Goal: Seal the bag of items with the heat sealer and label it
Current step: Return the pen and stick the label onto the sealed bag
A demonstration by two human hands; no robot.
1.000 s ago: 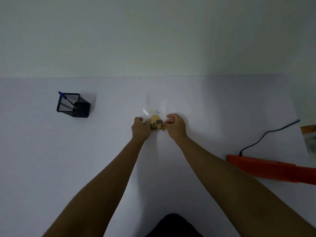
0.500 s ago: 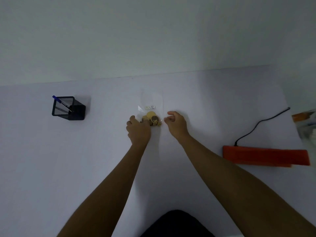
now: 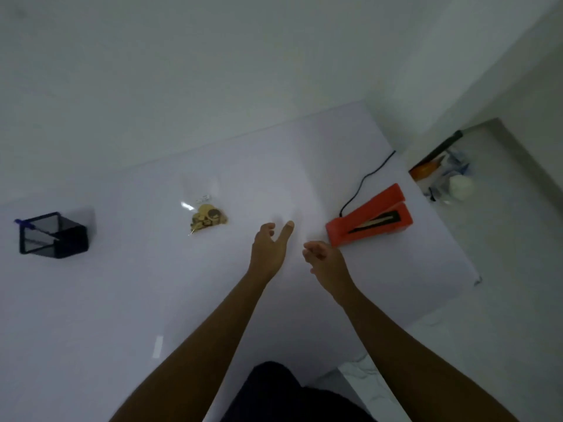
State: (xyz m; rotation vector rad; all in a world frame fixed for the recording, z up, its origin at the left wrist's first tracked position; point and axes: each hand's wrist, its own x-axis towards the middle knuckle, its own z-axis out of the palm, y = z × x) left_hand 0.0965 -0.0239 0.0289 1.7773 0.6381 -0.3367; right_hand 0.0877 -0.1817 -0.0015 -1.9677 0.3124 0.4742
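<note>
Two hands empty, loosely spread: left hand (image 3: 269,249), right hand (image 3: 324,258) | bag (image 3: 207,219) lies left, apart

Orange-red heat sealer (image 3: 370,216), black mesh pen holder (image 3: 53,236), tan items in clear bag (image 3: 207,216), white table (image 3: 122,300).

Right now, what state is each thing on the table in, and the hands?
Bag of items: lying flat on the table, released, a small label on it.
Heat sealer: lid raised, cord attached.
Pen holder: upright, one blue pen inside.
Left hand: open, holding nothing.
Right hand: fingers loosely curled, holding nothing, near the sealer.
</note>
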